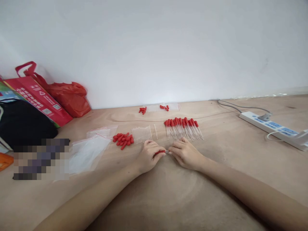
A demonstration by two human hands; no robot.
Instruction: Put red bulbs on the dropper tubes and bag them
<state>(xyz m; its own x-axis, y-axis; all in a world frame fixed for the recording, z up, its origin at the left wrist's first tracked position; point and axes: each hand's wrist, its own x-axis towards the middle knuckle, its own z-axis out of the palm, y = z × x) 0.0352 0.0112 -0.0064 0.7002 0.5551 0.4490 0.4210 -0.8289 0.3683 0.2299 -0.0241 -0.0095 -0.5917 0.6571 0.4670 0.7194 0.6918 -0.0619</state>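
Note:
Between thumb and fingers, my left hand point(149, 156) pinches a red rubber bulb point(159, 152). My right hand point(185, 154) is closed on a clear dropper tube point(166, 151), whose end meets the bulb; most of the tube is hidden by the fingers. Just beyond my left hand lies a row of clear tubes point(141, 134), with a single tube point(155, 131) apart at its right. Loose red bulbs point(123, 140) are heaped to the left of that row. Past my right hand, several droppers with red bulbs fitted point(183, 128) lie side by side, bulbs facing the wall.
Clear zip bags point(89, 154) lie at left, near a black bag point(24, 125), a red carrier bag point(40, 99) and a red plastic bag point(72, 98). More red bulbs point(142, 110) and a small bag point(173, 106) sit by the wall. A power strip point(274, 128) with cables is at right.

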